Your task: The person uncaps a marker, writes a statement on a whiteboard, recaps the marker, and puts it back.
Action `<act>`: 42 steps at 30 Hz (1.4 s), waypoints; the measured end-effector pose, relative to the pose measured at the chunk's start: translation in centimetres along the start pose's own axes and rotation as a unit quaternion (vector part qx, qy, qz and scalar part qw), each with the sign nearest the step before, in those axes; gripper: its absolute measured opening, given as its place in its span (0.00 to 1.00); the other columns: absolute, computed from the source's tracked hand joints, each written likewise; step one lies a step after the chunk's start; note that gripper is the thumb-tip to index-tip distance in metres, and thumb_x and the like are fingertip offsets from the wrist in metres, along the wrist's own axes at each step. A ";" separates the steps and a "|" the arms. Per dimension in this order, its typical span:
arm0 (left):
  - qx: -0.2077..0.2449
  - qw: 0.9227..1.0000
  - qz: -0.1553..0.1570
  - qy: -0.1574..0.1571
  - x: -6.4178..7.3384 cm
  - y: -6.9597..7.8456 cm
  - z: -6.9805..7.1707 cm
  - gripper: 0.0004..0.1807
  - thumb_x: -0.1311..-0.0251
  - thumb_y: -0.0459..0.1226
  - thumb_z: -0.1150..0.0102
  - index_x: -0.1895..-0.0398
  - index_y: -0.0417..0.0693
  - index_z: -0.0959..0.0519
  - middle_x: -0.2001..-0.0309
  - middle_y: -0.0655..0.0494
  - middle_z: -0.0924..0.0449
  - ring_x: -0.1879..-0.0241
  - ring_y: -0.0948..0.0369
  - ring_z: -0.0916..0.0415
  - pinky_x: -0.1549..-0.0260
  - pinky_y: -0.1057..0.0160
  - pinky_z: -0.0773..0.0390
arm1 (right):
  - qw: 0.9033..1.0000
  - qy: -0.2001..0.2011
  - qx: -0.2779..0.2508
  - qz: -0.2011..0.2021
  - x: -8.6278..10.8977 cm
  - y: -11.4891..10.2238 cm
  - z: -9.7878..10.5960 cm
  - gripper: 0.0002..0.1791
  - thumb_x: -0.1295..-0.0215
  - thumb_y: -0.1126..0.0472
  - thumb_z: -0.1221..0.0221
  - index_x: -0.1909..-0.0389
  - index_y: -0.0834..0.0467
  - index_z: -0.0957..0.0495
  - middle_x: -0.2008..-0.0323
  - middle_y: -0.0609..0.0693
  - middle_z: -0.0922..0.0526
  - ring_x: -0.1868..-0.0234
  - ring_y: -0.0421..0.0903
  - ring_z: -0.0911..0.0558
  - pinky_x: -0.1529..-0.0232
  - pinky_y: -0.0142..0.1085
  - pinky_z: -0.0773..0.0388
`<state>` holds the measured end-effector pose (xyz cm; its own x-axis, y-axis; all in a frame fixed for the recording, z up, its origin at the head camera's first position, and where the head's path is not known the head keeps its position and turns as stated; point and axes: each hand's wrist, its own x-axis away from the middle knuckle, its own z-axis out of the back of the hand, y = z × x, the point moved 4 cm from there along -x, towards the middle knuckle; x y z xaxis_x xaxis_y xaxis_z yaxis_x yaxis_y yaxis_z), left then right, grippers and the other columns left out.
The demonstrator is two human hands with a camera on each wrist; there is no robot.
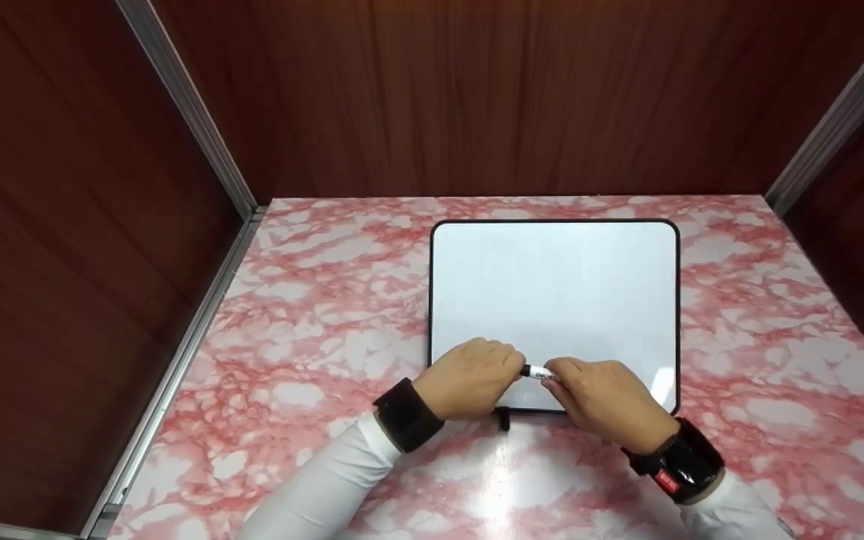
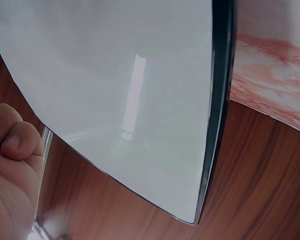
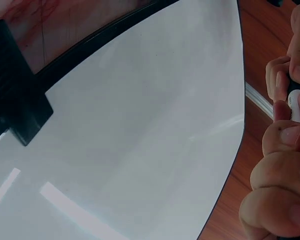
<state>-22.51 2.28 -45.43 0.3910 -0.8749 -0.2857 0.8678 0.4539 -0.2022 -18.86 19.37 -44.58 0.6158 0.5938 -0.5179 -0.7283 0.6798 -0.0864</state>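
A white marker with a black cap end (image 1: pixel 543 373) is held between both hands, over the lower part of a whiteboard (image 1: pixel 552 292). The left hand (image 1: pixel 473 379) pinches the black cap. My right hand (image 1: pixel 608 401) grips the white barrel, its fingers (image 3: pixel 285 172) curled round it in the right wrist view. There, part of the marker (image 3: pixel 296 102) shows between the two hands. Only the curled fingers (image 2: pixel 15 137) of the left hand appear in the left wrist view, and the marker is hidden there. The black-framed whiteboard lies under both hands.
A black clip-like piece (image 1: pixel 504 418) sits at the board's near edge, large in the right wrist view. Under the board is a red-and-white marbled table (image 1: pixel 312 315). Dark wood panels (image 1: pixel 462 97) with metal edge strips (image 1: pixel 199 127) stand at the back and sides.
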 end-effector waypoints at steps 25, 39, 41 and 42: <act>0.038 0.984 0.153 0.083 6.9 -8.9 2.6 0.07 0.28 0.35 0.56 0.60 0.40 0.29 0.68 0.53 0.32 0.68 0.55 0.30 0.66 0.57 0.26 | 0.996 0.048 0.039 -0.072 2.3 3.9 2.9 0.09 0.38 0.61 0.38 0.60 0.60 0.22 0.78 0.41 0.28 0.84 0.36 0.35 0.85 0.32 0.37; 0.065 0.957 0.268 0.091 10.2 -12.5 -0.7 0.11 0.30 0.36 0.57 0.57 0.41 0.25 0.66 0.52 0.29 0.63 0.54 0.28 0.62 0.56 0.26 | 0.990 0.117 0.028 -0.073 2.3 3.8 2.9 0.11 0.38 0.61 0.39 0.57 0.63 0.22 0.71 0.50 0.19 0.79 0.43 0.22 0.84 0.39 0.27; 0.072 0.951 0.285 0.094 10.4 -12.9 -1.1 0.11 0.30 0.37 0.55 0.58 0.41 0.24 0.67 0.52 0.29 0.64 0.54 0.29 0.62 0.56 0.26 | 0.990 0.113 0.025 -0.076 2.3 3.8 2.7 0.11 0.38 0.61 0.39 0.57 0.63 0.22 0.70 0.51 0.19 0.78 0.44 0.20 0.83 0.39 0.25; 0.076 0.948 0.293 0.095 10.6 -13.1 -1.2 0.11 0.31 0.37 0.54 0.58 0.41 0.23 0.67 0.51 0.29 0.64 0.53 0.29 0.62 0.56 0.26 | 0.991 0.108 0.024 -0.079 2.4 3.8 2.6 0.11 0.38 0.61 0.39 0.57 0.62 0.23 0.70 0.51 0.19 0.77 0.44 0.20 0.82 0.40 0.25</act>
<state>-30.12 -12.69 -46.93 0.7701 -0.4273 -0.4736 0.5582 0.8108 0.1761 -19.36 24.52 -43.97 0.6394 0.3757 -0.6709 -0.6088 0.7803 -0.1432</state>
